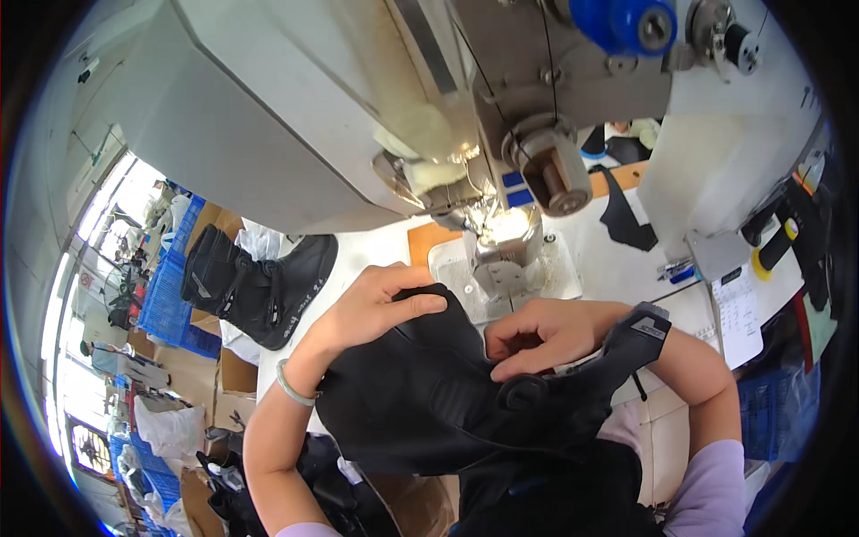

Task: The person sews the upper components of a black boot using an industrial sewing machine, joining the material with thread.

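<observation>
Both | our left hand (376,309) and right hand (537,338) pinched the black padded boot upper (429,394) | needle post lay just beyond our right hand

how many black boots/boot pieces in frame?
2 clear ones. A finished tall black boot lies on the table at the left; a black boot upper is held by the left hand and right hand. Dark scraps elsewhere are unclear.

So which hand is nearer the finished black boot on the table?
Left. The left hand grips the black boot upper just right of the finished boot; the right hand is farther right.
</observation>
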The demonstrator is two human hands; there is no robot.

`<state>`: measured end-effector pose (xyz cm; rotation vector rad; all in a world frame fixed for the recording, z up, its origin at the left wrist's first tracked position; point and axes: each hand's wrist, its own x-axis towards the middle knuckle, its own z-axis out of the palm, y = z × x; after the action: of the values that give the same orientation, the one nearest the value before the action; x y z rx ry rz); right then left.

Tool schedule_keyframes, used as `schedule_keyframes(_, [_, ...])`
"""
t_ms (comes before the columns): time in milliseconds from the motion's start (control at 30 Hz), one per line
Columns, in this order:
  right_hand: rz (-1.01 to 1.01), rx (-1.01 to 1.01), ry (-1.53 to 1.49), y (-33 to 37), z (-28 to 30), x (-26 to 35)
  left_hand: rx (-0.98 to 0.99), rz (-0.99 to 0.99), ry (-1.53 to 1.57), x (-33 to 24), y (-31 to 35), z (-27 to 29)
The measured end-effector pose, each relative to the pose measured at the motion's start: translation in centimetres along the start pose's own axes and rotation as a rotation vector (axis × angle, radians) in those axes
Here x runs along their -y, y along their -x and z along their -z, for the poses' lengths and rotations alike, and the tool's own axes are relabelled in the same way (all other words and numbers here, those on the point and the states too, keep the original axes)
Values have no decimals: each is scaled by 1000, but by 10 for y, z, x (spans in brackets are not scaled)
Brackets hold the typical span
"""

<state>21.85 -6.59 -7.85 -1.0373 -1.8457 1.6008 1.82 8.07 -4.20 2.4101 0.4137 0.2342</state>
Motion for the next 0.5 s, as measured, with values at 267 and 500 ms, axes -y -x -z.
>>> schedule_keyframes(267, [311,-307,-41,10,22,-14,238,256,187,-35,-46,33])
schedule_keyframes(500, [178,-406,-179,36,41,-13,-21,132,119,-21,-53,35])
